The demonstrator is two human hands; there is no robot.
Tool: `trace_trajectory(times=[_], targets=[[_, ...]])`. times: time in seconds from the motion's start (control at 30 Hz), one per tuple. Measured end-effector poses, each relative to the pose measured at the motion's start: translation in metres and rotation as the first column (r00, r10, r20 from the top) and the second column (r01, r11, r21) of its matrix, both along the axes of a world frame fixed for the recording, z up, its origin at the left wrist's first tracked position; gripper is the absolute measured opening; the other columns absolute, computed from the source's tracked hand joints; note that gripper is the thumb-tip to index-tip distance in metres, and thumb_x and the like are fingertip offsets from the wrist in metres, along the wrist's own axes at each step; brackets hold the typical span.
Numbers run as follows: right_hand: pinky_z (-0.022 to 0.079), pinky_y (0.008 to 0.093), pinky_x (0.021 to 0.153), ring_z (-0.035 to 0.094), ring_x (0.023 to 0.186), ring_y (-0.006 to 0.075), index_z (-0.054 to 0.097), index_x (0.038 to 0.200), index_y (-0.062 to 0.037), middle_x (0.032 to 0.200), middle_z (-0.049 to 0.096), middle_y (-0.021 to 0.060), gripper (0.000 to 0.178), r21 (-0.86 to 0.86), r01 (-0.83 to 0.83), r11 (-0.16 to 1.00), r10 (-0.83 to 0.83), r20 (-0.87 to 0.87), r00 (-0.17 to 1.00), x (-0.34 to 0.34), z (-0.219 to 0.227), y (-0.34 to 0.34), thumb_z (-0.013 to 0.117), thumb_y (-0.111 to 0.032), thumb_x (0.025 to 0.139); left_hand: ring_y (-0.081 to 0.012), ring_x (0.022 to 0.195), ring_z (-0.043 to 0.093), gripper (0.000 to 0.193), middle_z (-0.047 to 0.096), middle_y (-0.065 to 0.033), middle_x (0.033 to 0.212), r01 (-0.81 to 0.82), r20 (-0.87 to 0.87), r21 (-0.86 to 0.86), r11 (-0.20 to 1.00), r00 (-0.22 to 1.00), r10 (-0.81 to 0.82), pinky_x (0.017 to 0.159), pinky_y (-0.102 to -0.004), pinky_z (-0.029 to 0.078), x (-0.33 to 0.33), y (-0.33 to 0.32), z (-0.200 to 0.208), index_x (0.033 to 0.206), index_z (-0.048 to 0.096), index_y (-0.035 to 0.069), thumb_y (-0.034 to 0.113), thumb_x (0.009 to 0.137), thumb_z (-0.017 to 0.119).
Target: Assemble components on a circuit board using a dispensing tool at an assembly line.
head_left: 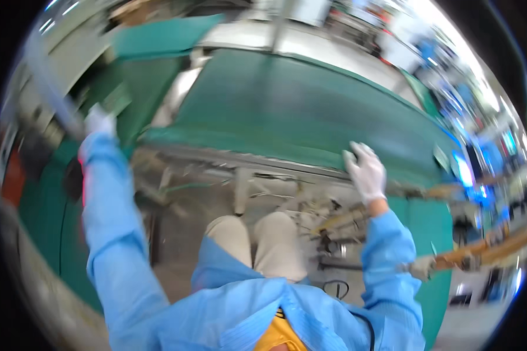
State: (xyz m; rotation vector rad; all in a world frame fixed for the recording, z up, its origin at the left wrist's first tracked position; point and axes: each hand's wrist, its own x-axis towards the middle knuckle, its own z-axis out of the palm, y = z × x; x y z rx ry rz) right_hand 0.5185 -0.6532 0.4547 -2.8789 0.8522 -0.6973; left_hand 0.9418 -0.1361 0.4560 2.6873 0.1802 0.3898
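My left hand [101,121], in a white glove, reaches far out to the left over a green surface. Motion smears its fingers, so its grip cannot be made out. Right beside it is a light green flat rectangular piece [118,99]; whether the hand touches it is unclear. My right hand [366,171], also white-gloved, is at the near edge of the green-topped bench [263,105]. Its fingers are spread apart and nothing is in them.
Metal framework and cables [310,216] lie below the bench edge, in front of my knees. At the right, tan bar-like parts [480,251] stick inward. A small pale card-like piece [441,158] is at the bench's right end. Beyond are lit screens [464,169].
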Motion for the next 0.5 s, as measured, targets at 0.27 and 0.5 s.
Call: trace_trajectory(times=[0.27,0.5], targets=[[0.048,0.0401,0.095,0.061,0.108,0.0310,0.066,0.113,-0.0053,0.109,0.065,0.0154,0.042,-0.150,-0.056,0.987,0.060,0.022,0.998,-0.011,-0.001,-0.014,0.054,-0.040,0.094,-0.0334,0.125,0.053,0.057,0.056,-0.0189,0.134,0.469,0.399,0.211,0.858,0.760,-0.514,0.108,-0.0394,0.041,-0.005,-0.130,-0.040,0.137,0.052,0.005,0.022,0.086,0.072],[0.048,0.0415,0.094,0.062,0.104,0.0327,0.065,0.114,-0.0033,0.107,0.065,0.0155,0.045,-0.082,-0.117,0.990,0.133,0.230,0.964,-0.006,-0.064,-0.056,0.055,-0.041,0.092,-0.0330,0.133,0.046,0.056,0.050,-0.0174,0.142,0.829,0.309,0.207,0.520,0.449,-0.839,0.111,-0.0404,0.036,-0.172,-0.291,-0.015,0.141,0.049,0.011,0.036,0.093,0.065]])
